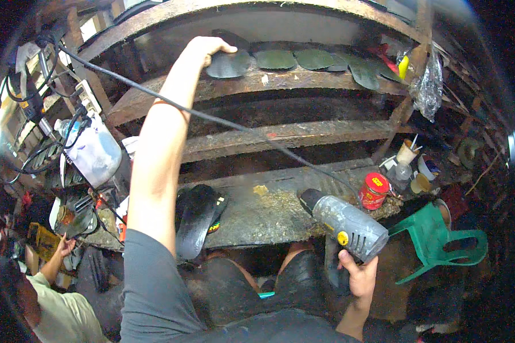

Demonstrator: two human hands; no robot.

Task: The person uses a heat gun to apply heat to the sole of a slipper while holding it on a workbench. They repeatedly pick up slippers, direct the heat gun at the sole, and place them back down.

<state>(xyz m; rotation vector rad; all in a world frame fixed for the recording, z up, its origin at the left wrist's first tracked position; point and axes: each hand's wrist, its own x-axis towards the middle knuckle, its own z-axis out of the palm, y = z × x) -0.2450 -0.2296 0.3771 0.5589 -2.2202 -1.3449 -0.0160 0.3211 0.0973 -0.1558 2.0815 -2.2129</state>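
My left arm stretches up to the upper shelf, where my left hand (213,49) pinches the edge of a dark shoe sole (229,64). Its fingertips are partly hidden. A row of similar soles (315,59) lies along that shelf to the right of the hand. At the lower right, my right hand (360,274) is closed round the handle of a grey heat gun (352,226), whose dark nozzle points up and left over the workbench (263,211). Black soles or sandals (197,220) rest on the bench below my left arm.
A black cable (223,123) crosses diagonally in front of the shelves. A red can (374,191) stands at the bench's right end. Beside it are a green plastic chair (440,240) and several cups. A white plastic container (94,151) hangs at left; another person's hand (66,246) is below.
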